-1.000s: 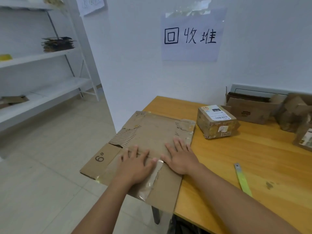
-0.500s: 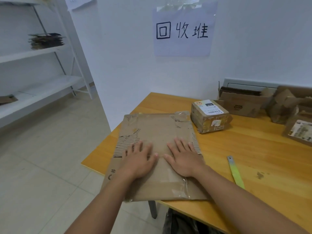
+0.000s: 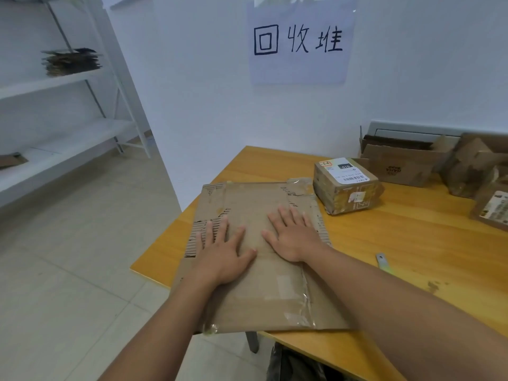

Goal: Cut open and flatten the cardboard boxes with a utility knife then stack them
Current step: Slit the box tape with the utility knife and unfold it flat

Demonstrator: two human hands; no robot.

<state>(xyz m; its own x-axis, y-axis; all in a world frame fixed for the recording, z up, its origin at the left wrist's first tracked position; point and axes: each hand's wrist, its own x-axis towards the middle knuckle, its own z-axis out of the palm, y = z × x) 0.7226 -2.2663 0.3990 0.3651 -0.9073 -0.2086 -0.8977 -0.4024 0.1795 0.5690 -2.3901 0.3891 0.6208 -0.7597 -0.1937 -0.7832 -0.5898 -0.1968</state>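
A flattened cardboard box [image 3: 255, 259] is laid on the near left corner of the wooden surface [image 3: 398, 243], with its near left edge overhanging the corner of the surface. Torn facing with exposed corrugation is seen along the left side of the cardboard, and strips of clear tape are seen at its near right edge and its far right corner. The left hand [image 3: 220, 254] is placed palm down on the left half of the cardboard, with the fingers straight and spread apart. The right hand [image 3: 295, 235] is placed palm down on the right half, likewise with straight, spread fingers; nothing is gripped by either hand. The two thumbs are pointed toward each other but are kept apart. A small sealed box [image 3: 346, 185] bearing a white shipping label is positioned just beyond the far right corner of the flattened cardboard. Several opened boxes [image 3: 398, 163] are grouped against the wall at the far right of the surface. A utility knife [image 3: 384, 262] is laid on the surface to the right of the right forearm, by which it is partly hidden. A paper sign [image 3: 298, 42] with handwritten characters is fixed to the wall above the surface. A white shelf unit [image 3: 82, 78] carrying a stack of flattened cardboard [image 3: 71, 61] is located at the left.
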